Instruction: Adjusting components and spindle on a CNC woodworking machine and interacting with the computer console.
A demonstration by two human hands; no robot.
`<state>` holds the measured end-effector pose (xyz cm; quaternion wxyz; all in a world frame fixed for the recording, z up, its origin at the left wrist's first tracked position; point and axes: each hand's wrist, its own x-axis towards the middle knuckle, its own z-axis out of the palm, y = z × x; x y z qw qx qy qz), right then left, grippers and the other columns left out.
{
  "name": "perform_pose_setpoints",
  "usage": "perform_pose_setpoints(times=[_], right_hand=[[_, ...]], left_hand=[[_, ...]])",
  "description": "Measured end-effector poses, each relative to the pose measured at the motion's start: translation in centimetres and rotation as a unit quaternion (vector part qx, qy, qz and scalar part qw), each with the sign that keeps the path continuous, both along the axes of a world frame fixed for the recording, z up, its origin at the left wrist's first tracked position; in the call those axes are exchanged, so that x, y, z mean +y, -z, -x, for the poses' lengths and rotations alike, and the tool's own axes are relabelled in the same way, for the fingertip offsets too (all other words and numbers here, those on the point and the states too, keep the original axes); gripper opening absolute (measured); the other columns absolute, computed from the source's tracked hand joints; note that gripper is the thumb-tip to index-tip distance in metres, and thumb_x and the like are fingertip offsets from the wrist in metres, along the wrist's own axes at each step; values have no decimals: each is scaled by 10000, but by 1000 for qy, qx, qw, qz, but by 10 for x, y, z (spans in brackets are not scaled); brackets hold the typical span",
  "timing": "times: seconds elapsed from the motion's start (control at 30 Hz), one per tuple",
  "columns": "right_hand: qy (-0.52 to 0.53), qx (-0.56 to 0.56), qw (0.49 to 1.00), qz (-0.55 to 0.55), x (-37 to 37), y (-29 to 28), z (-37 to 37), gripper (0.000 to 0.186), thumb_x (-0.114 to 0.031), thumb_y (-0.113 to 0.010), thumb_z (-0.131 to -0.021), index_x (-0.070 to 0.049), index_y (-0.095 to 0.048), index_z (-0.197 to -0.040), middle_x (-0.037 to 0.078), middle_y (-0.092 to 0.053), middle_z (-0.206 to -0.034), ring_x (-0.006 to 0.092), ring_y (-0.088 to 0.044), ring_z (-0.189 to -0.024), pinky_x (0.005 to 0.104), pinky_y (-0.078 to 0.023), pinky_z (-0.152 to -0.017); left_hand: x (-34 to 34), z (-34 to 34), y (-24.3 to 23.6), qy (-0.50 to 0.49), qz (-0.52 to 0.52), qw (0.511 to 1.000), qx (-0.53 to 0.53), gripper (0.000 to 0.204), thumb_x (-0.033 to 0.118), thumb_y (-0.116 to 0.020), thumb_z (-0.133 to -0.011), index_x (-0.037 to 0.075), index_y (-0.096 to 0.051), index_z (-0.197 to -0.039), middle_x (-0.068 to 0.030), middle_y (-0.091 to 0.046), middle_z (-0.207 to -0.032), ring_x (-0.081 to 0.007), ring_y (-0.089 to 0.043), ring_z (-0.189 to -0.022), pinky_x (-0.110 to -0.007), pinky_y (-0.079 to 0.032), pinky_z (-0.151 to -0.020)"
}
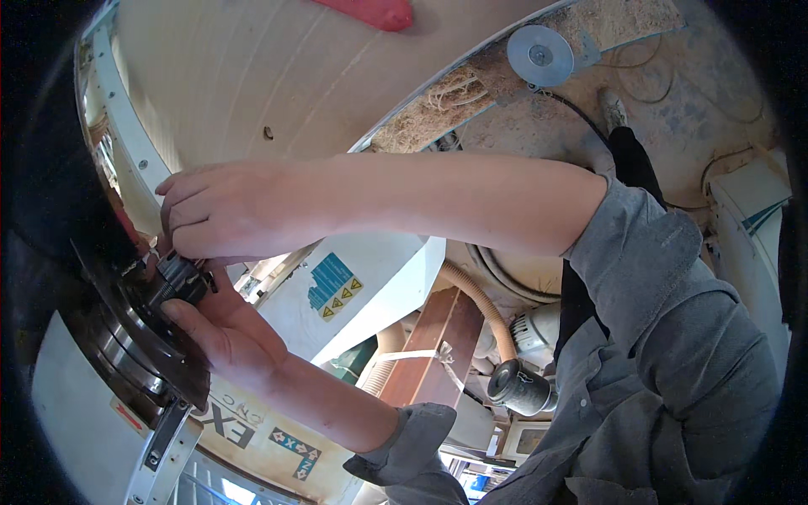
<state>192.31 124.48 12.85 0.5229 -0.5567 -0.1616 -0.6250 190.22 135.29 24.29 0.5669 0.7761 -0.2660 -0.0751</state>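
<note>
My left hand (pixel 240 341) is closed round a black cylindrical machine part (pixel 183 278), its thumb pressed along the near side. My right hand (pixel 223 210) comes over from above with fingers curled down at the part's upper end. What its fingertips grip is hidden behind the hand. Just below and left of both hands sits a dark round flange (pixel 139 324) with a thin curved edge, mounted on a shiny metal collar (pixel 126 358). Small metallic bits show beside the right fingertips, too small to name.
A pale machine panel (pixel 252 84) curves behind my hands. Below my right forearm is a white housing (pixel 370 286) with blue and yellow stickers. A ribbed tan hose (pixel 488 307) runs past a brown wooden block (pixel 429 345). A grey disc (pixel 540 55) stands near a sawdust-covered ledge (pixel 446 101).
</note>
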Motion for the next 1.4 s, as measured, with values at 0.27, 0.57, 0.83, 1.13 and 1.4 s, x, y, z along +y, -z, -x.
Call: perform_pose_setpoints(times=[0.27,0.57,0.83,1.13,1.4], right_hand=[[4,69,997,-15,6,-2,9,153,-159,-689,-754,-35,-639,-828,100,-676,-875,281,-617,-1001,448,-391,-1094],[9,63,998,-18,7,-4,4,136,-158,-690,-751,-52,-655,-828,84,-680,-864,279,-627,-984,471,-381,-1101],[-24,87,995,-46,9,-9,11,205,-117,-709,-752,-11,-629,-907,106,-649,-931,276,-619,-990,463,-386,-1109],[-26,116,990,-72,10,-11,16,261,-127,-736,-707,-23,-618,-915,113,-638,-917,294,-600,-1008,457,-386,-1110],[-34,153,982,-101,14,-15,18,304,-116,-743,-681,-29,-639,-954,116,-645,-920,303,-598,-1009,453,-390,-1107]], left_hand=[[4,-3,1,-14,2,1000,12,507,348,-543,-996,38,-428,-1380,-165,-472,-1396,-250,-442,-1322,-439,-353,-1149],[0,-1,1,-18,-1,1000,1,514,364,-544,-993,38,-434,-1375,-162,-471,-1400,-238,-452,-1310,-428,-364,-1140],[3,-3,-1,-12,6,1000,17,473,335,-541,-998,45,-452,-1361,-156,-482,-1397,-233,-470,-1295,-420,-379,-1129],[5,-5,-1,-6,5,1000,23,465,340,-557,-988,51,-474,-1343,-141,-498,-1381,-224,-482,-1273,-398,-392,-1108],[4,-2,0,-10,-2,1000,4,458,336,-557,-990,55,-477,-1343,-140,-508,-1364,-221,-490,-1258,-394,-399,-1093]])
